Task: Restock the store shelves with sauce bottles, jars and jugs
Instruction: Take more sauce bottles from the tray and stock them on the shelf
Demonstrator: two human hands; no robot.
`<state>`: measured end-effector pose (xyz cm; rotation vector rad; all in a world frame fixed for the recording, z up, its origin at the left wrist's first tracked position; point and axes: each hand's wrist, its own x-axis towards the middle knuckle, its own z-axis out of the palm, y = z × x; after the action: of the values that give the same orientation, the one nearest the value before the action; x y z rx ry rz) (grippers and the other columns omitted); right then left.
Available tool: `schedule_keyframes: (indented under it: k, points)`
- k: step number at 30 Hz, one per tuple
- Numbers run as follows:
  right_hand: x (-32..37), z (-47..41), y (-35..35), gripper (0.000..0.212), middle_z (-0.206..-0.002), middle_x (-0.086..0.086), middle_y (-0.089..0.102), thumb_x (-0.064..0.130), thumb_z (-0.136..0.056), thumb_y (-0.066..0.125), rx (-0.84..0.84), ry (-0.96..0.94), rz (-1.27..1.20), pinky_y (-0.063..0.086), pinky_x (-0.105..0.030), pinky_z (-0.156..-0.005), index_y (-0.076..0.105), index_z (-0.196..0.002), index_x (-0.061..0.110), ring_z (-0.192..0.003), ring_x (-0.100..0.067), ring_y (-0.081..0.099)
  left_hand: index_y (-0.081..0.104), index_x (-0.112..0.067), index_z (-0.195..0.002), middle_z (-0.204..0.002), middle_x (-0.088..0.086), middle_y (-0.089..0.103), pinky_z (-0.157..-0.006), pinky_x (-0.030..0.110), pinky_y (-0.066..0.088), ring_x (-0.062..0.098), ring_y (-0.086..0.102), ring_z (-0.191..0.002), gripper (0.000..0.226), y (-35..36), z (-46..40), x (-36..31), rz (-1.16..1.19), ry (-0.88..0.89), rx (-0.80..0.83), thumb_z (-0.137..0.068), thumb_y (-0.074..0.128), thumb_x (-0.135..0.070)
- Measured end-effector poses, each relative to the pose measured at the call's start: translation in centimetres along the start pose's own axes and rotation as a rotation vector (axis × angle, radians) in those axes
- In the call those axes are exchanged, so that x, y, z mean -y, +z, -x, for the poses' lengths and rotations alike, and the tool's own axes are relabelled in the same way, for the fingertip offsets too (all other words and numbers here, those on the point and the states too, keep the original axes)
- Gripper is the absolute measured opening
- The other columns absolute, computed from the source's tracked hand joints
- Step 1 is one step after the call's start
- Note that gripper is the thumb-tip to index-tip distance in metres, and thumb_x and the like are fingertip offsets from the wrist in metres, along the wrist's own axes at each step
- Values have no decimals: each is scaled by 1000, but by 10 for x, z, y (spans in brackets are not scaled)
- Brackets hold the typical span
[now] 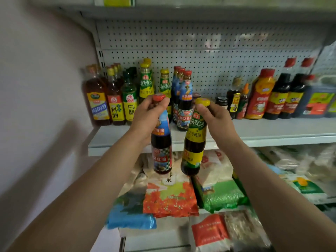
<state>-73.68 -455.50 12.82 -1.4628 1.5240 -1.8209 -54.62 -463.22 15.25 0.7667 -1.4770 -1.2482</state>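
The left hand gripped a red-capped bottle by its neck, fingers curled just under the cap. Its blue, checkered label showed the characters 耗油. The right hand held a yellow-capped bottle the same way, by the neck; its green and yellow label read 天 and 耗油. Both bottles hung side by side, close but apart, in front of the shelf edge and a little below its level, the yellow-capped one tilted slightly.

On the shelf, straight behind the held pair, stood a row of matching red-capped bottles with the same blue label. Left of these on the shelf were two green-labelled bottles with yellow caps. Farther left stood a vinegar bottle marked 白醋, then a cooking wine bottle marked 料酒, and an amber bottle with a blue and yellow label at the shelf's left end. Toward the shelf's right stood a small black-lidded jar, two small dark bottles, an orange squeeze bottle, dark soy bottles and a jug; their writing was too blurred to read.

Below the shelf lay bagged rice in red, green and blue packs.
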Motion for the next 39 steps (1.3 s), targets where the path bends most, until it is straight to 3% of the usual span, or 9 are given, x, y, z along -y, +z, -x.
schedule_keyframes:
  k: [4, 6, 11, 14, 17, 23, 27, 33, 39]
  points:
    - [14, -33, -28, 23, -92, -3, 75, 37, -97, 63, -50, -23, -24, 58, -32, -76, 71, -99, 16, -84, -10, 69, 70, -31, -105, -92, -18, 75, -63, 20, 55, 1, 72, -85, 19, 30, -23, -21, 48, 32, 46, -87, 73, -38]
    - [15, -48, -45, 27, -94, -11, 73, 38, -96, 62, -53, -41, -5, 58, -35, -76, 70, -99, 13, -84, -12, 69, 70, -29, -103, -96, -12, 76, -73, 28, 59, 7, 73, -89, 18, 49, -34, -25, 63, 41, 48, -87, 73, -36]
    - [9, -80, -87, 22, -68, 13, 68, 38, -97, 62, -17, -71, 42, 49, -15, -52, 67, -78, 30, -64, 2, 64, 70, -34, -99, -101, -12, 72, -75, 28, 56, 5, 71, -89, 12, 107, -61, -23, 49, 49, 48, -88, 72, -37]
    - [-2, -99, -117, 21, -77, 9, 72, 38, -97, 62, 7, -69, 43, 52, -16, -61, 67, -90, 18, -74, -1, 69, 68, -35, -102, -103, -10, 70, -78, 29, 57, 8, 69, -93, 16, 145, -83, -20, 34, 36, 23, -88, 72, -39]
    - [-11, -110, -145, 31, -83, 5, 73, 39, -97, 62, 27, -68, 44, 53, -18, -63, 66, -101, 9, -77, -3, 71, 65, -35, -102, -98, -11, 67, -63, 20, 52, 6, 66, -88, 16, 178, -107, -16, 6, 28, -6, -88, 72, -40]
    - [-25, -126, -198, 27, -90, -6, 74, 37, -98, 61, 59, -35, 29, 59, -33, -74, 68, -100, 11, -85, -14, 70, 64, -28, -105, -109, -2, 67, -95, 43, 54, 17, 64, -103, 21, 238, -154, 2, -94, 14, -82, -89, 71, -39]
    - [-35, -131, -221, 22, -72, 7, 64, 32, -99, 61, 81, -40, 18, 54, -25, -66, 63, -83, 16, -72, -6, 63, 64, -26, -108, -110, 0, 67, -95, 44, 54, 18, 64, -101, 26, 260, -168, 18, -166, -14, -137, -89, 70, -42]
    - [-50, -133, -234, 22, -68, 13, 64, 30, -99, 60, 98, -10, -2, 53, -20, -65, 60, -81, 18, -71, -3, 65, 64, -32, -104, -112, -3, 67, -97, 42, 52, 17, 63, -104, 23, 268, -174, 33, -228, -1, -180, -87, 71, -45]
    - [-45, -129, -224, 37, -95, -31, 63, 30, -99, 60, 89, -3, -36, 56, -42, -78, 59, -100, -7, -81, -19, 64, 63, -24, -120, -120, 0, 65, -98, 43, 51, 18, 62, -109, 42, 264, -175, 38, -291, 11, -202, -85, 73, -45]
